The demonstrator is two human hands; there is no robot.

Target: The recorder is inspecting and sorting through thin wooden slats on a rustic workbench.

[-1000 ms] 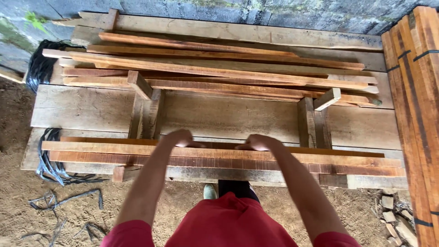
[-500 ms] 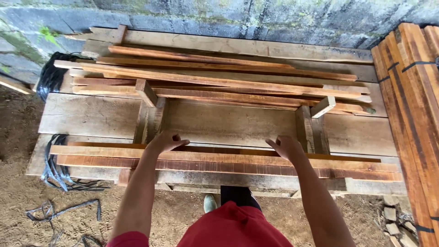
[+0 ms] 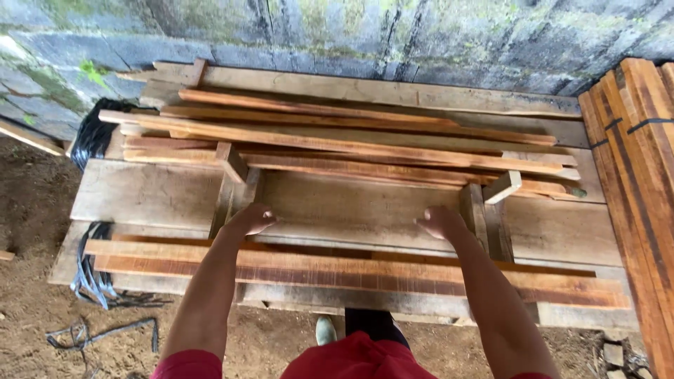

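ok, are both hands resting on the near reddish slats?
No, the left hand and right hand lie past the slats, on the wide grey plank.

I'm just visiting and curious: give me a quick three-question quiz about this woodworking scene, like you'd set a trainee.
1. True or false: both hands rest on the wide grey plank lying across the bench.
2. Which lies nearer the person: (a) the reddish battens under the forearms, or (b) the stack of long battens by the stone wall?
3. What stands at the far right edge of the view?

Key
1. True: the left hand and the right hand both lie on it, fingers curled, nothing visibly gripped.
2. (a).
3. A strapped bundle of boards, bound with dark bands.
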